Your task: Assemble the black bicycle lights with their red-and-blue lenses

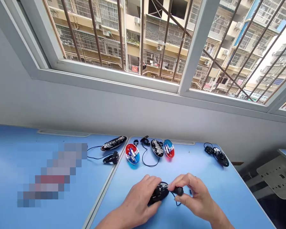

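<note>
My left hand [141,197] is wrapped round a black oval housing [160,194], steadying it on the blue table. Pinched in my right hand [196,197] is a short screwdriver with a black handle [179,190]. Its tip end points left at the right side of the housing; the exact contact point is too small to tell. A black cable [177,203] loops out beneath the right hand. Behind that hand's fingers, a small dark piece [190,191] shows only in part.
Along the back lie red-blue oval shells with batteries [132,154] [169,149], a black oval unit [157,148] with cable, and a black ring clamp [135,142]. Another wired unit [220,156] sits right. Left of the table seam [109,178] are a long unit [113,143] and clip [111,158].
</note>
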`<state>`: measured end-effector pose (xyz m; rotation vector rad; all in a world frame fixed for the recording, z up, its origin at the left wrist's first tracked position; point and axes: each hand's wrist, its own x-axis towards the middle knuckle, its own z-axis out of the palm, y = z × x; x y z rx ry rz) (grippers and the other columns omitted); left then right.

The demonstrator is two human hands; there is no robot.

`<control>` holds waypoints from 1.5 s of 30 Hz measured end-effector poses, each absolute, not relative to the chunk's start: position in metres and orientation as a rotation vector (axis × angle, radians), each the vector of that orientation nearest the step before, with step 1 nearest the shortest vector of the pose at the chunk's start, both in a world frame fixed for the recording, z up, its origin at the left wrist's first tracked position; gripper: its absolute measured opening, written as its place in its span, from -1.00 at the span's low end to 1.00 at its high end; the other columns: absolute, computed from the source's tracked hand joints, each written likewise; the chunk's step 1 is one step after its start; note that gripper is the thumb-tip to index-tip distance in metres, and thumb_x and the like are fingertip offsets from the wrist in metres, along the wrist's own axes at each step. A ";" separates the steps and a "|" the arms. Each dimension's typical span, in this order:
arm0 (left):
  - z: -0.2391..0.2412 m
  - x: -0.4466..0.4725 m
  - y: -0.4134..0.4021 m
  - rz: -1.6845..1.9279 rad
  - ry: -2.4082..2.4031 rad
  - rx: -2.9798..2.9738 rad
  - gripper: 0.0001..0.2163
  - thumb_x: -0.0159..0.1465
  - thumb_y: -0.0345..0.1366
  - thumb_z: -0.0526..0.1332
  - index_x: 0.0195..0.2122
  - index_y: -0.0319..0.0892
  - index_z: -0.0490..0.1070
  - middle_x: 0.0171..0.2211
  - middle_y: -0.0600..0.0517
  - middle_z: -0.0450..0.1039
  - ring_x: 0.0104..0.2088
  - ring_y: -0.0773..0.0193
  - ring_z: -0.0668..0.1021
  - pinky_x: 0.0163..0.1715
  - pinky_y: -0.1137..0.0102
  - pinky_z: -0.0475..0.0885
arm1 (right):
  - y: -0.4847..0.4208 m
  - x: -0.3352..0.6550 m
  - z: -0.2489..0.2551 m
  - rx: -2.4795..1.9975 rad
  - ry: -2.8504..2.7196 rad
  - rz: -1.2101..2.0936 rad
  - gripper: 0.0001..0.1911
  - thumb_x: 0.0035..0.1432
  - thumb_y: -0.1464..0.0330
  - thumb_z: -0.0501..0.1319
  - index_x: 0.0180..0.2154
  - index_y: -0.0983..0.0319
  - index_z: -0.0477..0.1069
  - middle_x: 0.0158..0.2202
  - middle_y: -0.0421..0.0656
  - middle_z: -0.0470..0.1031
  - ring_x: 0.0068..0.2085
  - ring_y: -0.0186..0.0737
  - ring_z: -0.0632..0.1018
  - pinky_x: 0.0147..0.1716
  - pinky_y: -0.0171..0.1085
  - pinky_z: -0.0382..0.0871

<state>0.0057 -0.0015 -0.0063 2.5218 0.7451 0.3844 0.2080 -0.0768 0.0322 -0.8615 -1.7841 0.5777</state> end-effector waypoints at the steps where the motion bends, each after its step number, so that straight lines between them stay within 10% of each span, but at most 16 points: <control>1: -0.006 0.006 -0.002 0.382 0.747 2.523 -0.71 0.09 -0.47 0.14 -0.14 -0.09 0.31 -0.21 0.00 0.44 -0.25 0.08 0.41 -0.31 0.28 0.34 | -0.076 0.205 0.031 -0.876 -1.787 0.532 -0.88 0.27 0.36 0.22 -0.15 0.13 0.34 -0.26 -0.12 0.61 -0.26 -0.22 0.61 -0.27 -0.25 0.53; 10: -0.008 0.007 -0.003 0.396 0.793 2.521 -0.69 0.07 -0.46 0.15 -0.14 -0.11 0.30 -0.24 0.01 0.45 -0.26 0.08 0.41 -0.33 0.28 0.34 | -0.070 0.201 0.026 -0.975 -1.880 -0.049 -0.79 0.31 0.30 0.20 -0.03 0.16 0.38 -0.44 -0.16 0.46 -0.46 -0.26 0.46 -0.53 -0.32 0.42; 18: -0.005 0.007 -0.002 0.376 0.802 2.504 -0.70 0.02 -0.47 0.18 -0.19 -0.12 0.30 -0.26 0.02 0.46 -0.27 0.08 0.42 -0.32 0.28 0.33 | -0.083 0.212 0.049 -0.942 -2.163 0.172 -0.49 0.36 0.53 -0.05 0.30 0.27 0.08 0.11 0.09 0.44 0.13 -0.09 0.45 0.03 -0.13 0.44; 34: -0.006 0.007 -0.003 0.399 0.763 2.528 -0.67 0.07 -0.49 0.16 -0.13 -0.07 0.31 -0.23 0.02 0.45 -0.26 0.09 0.41 -0.33 0.30 0.32 | -0.070 0.196 0.028 -0.987 -1.935 -0.118 -0.75 0.33 0.35 0.16 0.04 0.15 0.31 -0.50 -0.20 0.42 -0.51 -0.28 0.41 -0.57 -0.33 0.34; 45: -0.003 0.006 -0.004 0.396 0.788 2.491 -0.66 0.03 -0.48 0.17 -0.15 -0.07 0.29 -0.21 0.04 0.48 -0.26 0.10 0.43 -0.31 0.31 0.34 | -0.079 0.211 0.045 -0.849 -2.079 0.285 -0.61 0.33 0.47 0.06 0.16 0.19 0.27 -0.05 0.02 0.55 -0.03 -0.09 0.57 -0.06 -0.12 0.51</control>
